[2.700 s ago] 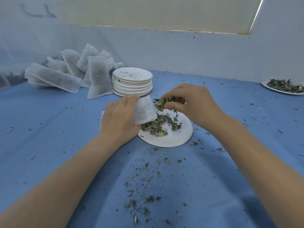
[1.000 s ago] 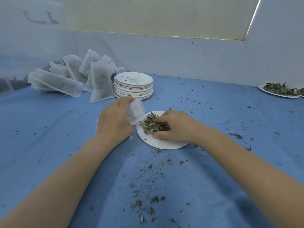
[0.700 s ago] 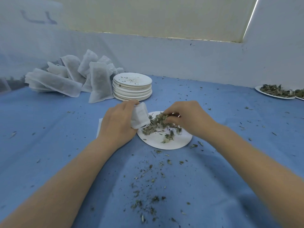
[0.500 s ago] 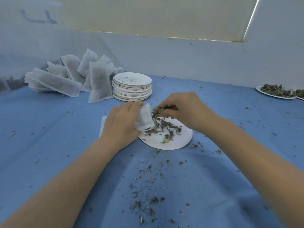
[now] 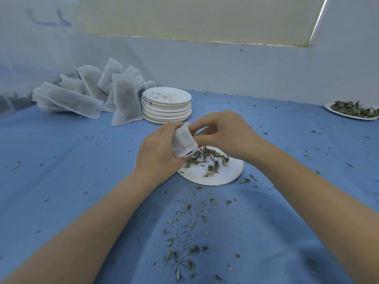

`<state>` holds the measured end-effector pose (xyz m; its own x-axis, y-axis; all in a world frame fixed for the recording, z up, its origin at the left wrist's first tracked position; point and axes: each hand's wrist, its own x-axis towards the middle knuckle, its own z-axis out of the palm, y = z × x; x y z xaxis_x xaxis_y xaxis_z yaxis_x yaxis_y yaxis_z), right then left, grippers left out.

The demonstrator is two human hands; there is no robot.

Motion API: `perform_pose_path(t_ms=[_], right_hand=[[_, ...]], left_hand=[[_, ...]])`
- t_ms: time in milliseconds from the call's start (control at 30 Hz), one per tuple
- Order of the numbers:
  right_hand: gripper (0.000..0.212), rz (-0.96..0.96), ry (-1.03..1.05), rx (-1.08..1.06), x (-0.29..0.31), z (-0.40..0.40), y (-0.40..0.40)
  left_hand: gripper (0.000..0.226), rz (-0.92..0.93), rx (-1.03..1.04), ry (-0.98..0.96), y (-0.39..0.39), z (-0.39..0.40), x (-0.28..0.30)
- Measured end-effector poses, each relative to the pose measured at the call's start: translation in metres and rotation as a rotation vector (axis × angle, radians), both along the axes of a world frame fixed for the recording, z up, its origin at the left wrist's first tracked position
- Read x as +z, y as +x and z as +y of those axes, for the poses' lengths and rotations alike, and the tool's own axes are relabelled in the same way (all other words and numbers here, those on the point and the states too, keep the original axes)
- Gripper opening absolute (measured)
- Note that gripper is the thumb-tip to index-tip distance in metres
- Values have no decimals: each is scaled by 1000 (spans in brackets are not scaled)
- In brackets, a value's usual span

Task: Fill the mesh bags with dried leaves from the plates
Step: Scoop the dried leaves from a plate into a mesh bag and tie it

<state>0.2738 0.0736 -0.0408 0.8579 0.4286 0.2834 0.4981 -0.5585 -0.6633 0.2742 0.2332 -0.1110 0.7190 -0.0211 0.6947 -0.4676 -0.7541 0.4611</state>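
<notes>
A left hand (image 5: 159,152) grips a small mesh bag (image 5: 183,140) just above the near plate (image 5: 217,173), while the right hand (image 5: 223,133), fingers pinched narrow at the bag's mouth, has risen from the dried leaves (image 5: 207,158) it was gathering a second ago. The pinch appears delivered; only a thin scatter remains on this plate.

No text, label, brand, number or sign can be read anywhere.
</notes>
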Motion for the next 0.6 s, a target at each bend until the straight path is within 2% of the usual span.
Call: perform_pose_path(t_ms=[67,133,200,267,333,400,433,500,600], right_hand=[[14,-88,-73,-66,-5,10,0],[17,-116,-144,-62,-8,20,1],[26,-71,-227,17,-7,24,2],[27,25,-271,131,0,21,2],[18,103,-218,208,5,14,1],[21,126,-96,190,8,6,3],[22,111,-29,152,7,3,4],[20,16,20,56,3,6,5],[16,-72,-232,25,-3,21,5]], left_hand=[[51,5,-49,0,-2,-3,3],[49,-41,-61,99,-4,-5,5],[47,-132,-27,184,-6,-6,4],[46,-188,-16,185,-5,-4,3],[43,-145,0,175,-4,-1,4],[56,-60,9,167,-4,0,4],[61,-38,12,164,-3,0,3],[56,-35,16,144,-3,-1,5],[40,-99,-13,178,-4,-3,6]])
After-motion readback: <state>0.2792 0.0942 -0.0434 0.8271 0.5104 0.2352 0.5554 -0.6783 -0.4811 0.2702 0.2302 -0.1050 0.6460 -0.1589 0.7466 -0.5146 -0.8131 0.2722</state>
